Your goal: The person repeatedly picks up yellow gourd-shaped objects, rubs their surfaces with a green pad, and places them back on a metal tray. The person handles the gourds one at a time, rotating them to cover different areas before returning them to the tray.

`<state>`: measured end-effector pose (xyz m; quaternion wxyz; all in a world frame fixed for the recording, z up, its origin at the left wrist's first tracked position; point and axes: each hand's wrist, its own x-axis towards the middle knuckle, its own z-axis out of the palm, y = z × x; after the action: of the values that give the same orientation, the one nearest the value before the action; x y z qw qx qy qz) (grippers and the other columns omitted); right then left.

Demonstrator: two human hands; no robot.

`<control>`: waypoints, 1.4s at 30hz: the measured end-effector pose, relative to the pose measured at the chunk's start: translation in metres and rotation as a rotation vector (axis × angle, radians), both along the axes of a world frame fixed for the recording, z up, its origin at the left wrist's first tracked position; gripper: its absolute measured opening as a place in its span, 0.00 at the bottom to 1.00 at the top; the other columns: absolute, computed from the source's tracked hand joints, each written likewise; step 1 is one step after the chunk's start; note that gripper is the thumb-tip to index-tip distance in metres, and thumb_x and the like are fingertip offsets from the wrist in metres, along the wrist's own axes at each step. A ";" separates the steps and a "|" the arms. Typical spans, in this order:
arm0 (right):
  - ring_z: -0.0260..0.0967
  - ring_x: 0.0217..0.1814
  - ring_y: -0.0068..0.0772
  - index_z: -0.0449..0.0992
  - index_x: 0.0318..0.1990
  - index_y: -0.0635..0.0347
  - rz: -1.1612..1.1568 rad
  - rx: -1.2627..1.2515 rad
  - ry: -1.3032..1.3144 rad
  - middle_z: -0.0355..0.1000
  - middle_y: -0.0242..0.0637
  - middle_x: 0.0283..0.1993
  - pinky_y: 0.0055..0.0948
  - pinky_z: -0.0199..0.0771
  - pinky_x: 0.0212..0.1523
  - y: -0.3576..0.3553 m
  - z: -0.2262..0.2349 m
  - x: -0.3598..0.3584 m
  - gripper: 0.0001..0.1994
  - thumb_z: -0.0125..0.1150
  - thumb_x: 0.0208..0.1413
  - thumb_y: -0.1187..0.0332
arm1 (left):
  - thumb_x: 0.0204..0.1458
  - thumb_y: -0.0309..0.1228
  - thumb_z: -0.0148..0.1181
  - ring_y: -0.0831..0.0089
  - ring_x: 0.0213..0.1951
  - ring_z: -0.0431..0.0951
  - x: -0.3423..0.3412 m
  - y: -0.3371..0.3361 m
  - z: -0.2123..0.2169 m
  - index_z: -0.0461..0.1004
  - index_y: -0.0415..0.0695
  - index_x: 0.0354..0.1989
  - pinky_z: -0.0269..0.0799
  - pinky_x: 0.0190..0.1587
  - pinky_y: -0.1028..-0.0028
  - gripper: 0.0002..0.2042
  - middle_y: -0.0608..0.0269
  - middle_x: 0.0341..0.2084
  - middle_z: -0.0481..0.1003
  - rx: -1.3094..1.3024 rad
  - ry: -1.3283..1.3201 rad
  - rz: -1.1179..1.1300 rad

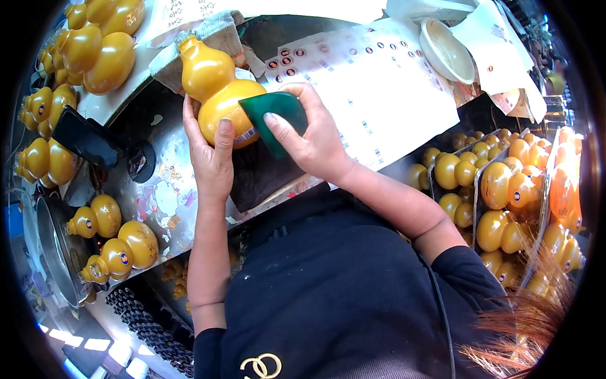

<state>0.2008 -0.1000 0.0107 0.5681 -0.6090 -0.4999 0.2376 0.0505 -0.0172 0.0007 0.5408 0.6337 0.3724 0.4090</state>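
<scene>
Right of the grip, a partitioned crate (545, 203) holds yellow gourd-shaped bottles (495, 185); beyond the right hand (319, 136) sits a pale bowl (444, 52). A paint-stained worktable (165, 123) spreads beneath, with white label sheets (385, 101) just right of the grip. The left hand (211, 155) is clamped around a glossy double-bulbed bottle (208, 72), tilted, clear-necked; the right pinches a smooth green scraper (268, 112) up to its lower bulb.
</scene>
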 end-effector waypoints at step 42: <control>0.66 0.40 0.16 0.74 0.37 0.59 0.343 -0.253 0.900 0.71 0.29 0.34 0.21 0.66 0.44 0.017 0.045 0.058 0.14 0.54 0.61 0.57 | 0.32 0.28 0.75 0.60 0.61 0.62 -0.021 0.012 -0.004 0.46 0.43 0.69 0.56 0.63 0.65 0.53 0.51 0.60 0.59 0.305 0.291 -0.046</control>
<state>0.2590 -0.0827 0.0554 0.6021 -0.4190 -0.2653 0.6258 0.0290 -0.0048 -0.0034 0.3880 0.7690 0.3659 0.3524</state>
